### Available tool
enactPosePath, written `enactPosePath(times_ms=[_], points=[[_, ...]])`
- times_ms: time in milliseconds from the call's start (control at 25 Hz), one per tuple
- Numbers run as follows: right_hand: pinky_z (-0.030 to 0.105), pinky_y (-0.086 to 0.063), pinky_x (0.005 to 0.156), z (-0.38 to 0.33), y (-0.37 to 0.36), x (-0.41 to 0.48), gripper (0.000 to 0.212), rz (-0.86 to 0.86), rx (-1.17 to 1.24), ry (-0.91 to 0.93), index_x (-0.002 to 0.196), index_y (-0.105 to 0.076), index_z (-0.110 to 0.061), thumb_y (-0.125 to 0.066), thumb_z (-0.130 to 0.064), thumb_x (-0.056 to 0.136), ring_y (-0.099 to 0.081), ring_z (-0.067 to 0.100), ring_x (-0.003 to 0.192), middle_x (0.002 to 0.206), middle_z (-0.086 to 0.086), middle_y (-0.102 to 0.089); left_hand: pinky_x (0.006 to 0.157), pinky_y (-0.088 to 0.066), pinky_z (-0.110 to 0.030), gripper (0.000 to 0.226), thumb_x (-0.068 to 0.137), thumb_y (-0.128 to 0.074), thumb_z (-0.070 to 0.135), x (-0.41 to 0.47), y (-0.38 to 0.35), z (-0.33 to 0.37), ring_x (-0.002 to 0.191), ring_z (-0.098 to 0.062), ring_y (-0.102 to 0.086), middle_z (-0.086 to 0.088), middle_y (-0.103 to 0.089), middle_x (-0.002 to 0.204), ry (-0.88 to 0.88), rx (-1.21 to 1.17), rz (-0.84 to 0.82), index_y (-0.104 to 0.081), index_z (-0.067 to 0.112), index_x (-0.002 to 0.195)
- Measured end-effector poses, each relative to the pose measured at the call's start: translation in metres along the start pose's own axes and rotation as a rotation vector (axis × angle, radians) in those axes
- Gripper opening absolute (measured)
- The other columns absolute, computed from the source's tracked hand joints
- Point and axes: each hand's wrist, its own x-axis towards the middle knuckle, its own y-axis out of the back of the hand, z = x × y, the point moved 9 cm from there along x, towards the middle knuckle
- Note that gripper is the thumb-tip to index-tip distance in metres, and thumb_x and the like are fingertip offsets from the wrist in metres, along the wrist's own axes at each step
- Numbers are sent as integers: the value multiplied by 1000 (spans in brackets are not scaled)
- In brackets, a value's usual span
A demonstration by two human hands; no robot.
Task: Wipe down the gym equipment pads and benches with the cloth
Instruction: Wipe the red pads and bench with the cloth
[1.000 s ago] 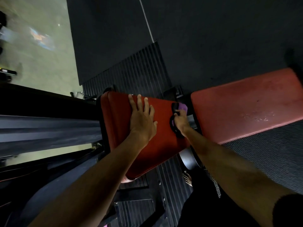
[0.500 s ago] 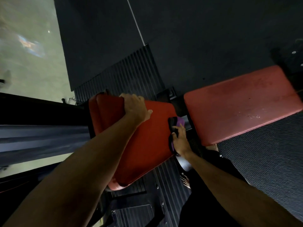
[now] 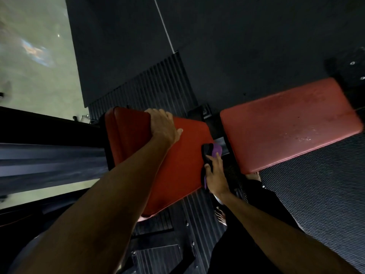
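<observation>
Head view: the cloth (image 3: 216, 150), purple with a black portion, is shown folded over the right-hand edge of the near red pad (image 3: 177, 167), at the gap between that pad and the far red pad (image 3: 286, 125). It is held there by the right hand (image 3: 216, 176), whose thumb lies on the black side and whose fingers lie on the purple side, so that the fabric is pinched against the padded edge. The cloth is judged light, soft and limp. It is best bunched into the palm so that no loose corner trails into the gap. Firm pressure is needed, since the smooth upholstery is likely to offer little friction. The near red pad is steadied by the left hand (image 3: 164, 126), whose fingers are curled over its upper edge. The pad is judged cushioned yet rigidly backed, and possibly free to pivot on its frame. Pale specks are seen on the far red pad, which is untouched by either hand. A ribbed black platform (image 3: 158, 86) lies beyond, and a bare foot (image 3: 220, 215) is visible below.
</observation>
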Motion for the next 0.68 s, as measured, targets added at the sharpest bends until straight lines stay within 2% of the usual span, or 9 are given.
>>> enactPosePath(times_ms=[80, 160, 240, 360, 440, 560, 680], points=[[33, -30, 115, 16, 2, 32, 41, -36, -23, -127, 150, -42, -22, -39, -22, 110, -24, 19, 150, 171, -1, -4, 107, -36, -55, 91, 93, -17, 79, 1, -1, 0, 120, -38, -53, -20, -53, 133, 3, -6, -3, -37, 10, 149], [39, -24, 122, 27, 5, 61, 43, -61, 2, -267, 152, -41, -21, -39, -19, 108, -23, 28, 153, 170, 4, -6, 106, -36, -55, 90, 93, -17, 78, 0, 0, 1, 119, -38, -53, -20, -53, 132, 3, -12, 5, -37, 11, 150], [37, -20, 123, 10, 3, 66, 43, -54, 29, -260, 150, -44, -21, -44, -18, 107, -19, 25, 155, 170, 1, -8, 106, -36, -55, 89, 94, -16, 77, -2, 2, 2, 120, -39, -52, -21, -52, 133, 2, -7, 4, -35, 11, 150], [32, -19, 120, -42, -14, 14, 40, -88, 51, 25, 148, -48, -32, -48, -27, 108, -16, 9, 151, 170, -11, -9, 107, -34, -56, 86, 96, -16, 74, -4, 3, 2, 122, -40, -51, -21, -50, 136, -4, -9, -1, -32, 10, 152], [27, -24, 115, -41, -18, -26, 38, -110, 73, 108, 146, -47, -38, -47, -34, 108, -16, 2, 148, 169, -17, -7, 107, -34, -56, 86, 97, -16, 73, -5, 4, 3, 123, -39, -50, -21, -50, 137, -16, -19, -15, -31, 9, 152], [25, -33, 105, -5, -7, -28, 37, -22, 71, 30, 145, -48, -33, -43, -28, 110, -22, 2, 145, 169, -12, -6, 106, -35, -56, 85, 97, -16, 73, -2, 3, 4, 121, -39, -51, -21, -51, 135, -22, -3, -10, -34, 9, 150], [29, -34, 104, 26, -2, 3, 38, 41, 37, -131, 147, -47, -23, -40, -22, 109, -27, 20, 149, 170, -1, -7, 106, -36, -57, 84, 97, -16, 71, 3, -2, 10, 119, -40, -51, -21, -51, 132, -23, -6, -40, -39, 7, 147]])
